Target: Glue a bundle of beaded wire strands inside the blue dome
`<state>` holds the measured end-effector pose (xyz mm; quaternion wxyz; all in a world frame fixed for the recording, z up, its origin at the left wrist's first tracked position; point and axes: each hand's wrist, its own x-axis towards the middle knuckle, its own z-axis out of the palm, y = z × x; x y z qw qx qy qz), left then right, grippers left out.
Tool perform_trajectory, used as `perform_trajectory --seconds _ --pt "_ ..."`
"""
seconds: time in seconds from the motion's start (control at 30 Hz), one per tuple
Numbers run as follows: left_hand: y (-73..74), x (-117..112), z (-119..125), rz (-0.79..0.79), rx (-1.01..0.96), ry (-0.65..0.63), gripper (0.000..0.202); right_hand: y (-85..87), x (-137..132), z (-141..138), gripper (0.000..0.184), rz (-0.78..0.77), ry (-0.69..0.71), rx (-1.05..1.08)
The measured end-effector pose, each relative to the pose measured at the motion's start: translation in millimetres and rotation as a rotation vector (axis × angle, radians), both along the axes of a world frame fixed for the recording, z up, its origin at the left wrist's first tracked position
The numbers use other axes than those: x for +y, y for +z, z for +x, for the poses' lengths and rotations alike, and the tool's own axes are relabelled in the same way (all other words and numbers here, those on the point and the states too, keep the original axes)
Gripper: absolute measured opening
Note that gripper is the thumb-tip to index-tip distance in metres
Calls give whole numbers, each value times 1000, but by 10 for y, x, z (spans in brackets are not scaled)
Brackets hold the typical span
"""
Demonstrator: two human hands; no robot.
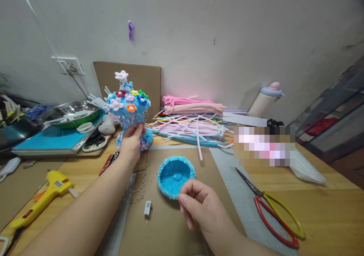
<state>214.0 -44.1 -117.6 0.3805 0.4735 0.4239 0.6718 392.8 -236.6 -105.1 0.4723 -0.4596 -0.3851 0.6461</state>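
Observation:
My left hand (131,141) is closed round the stem of a blue fuzzy mushroom-shaped craft (129,105) topped with small coloured flowers, which stands upright on the table. My right hand (200,206) is curled near the front, its thumb and forefinger pinching the near rim of a blue round fuzzy cup-shaped piece (174,175) that lies on the brown cardboard sheet (167,225). A thin string of clear beads (142,191) trails between the two hands.
Red-and-yellow scissors (273,210) lie to the right. A yellow glue gun (42,197) lies at the left. A heap of pink and white strips (190,125) fills the back. A steel bowl (69,114), black scissors (95,139) and a small white clip (147,207) are nearby.

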Motion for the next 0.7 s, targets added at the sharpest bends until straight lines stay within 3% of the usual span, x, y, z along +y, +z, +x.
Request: perform_trajectory --seconds 0.23,0.7 --pt "36 12 0 11 -14 -25 11 33 6 3 34 -5 8 -10" --pt "92 -37 11 23 -198 -136 19 -61 0 -17 33 8 -6 25"
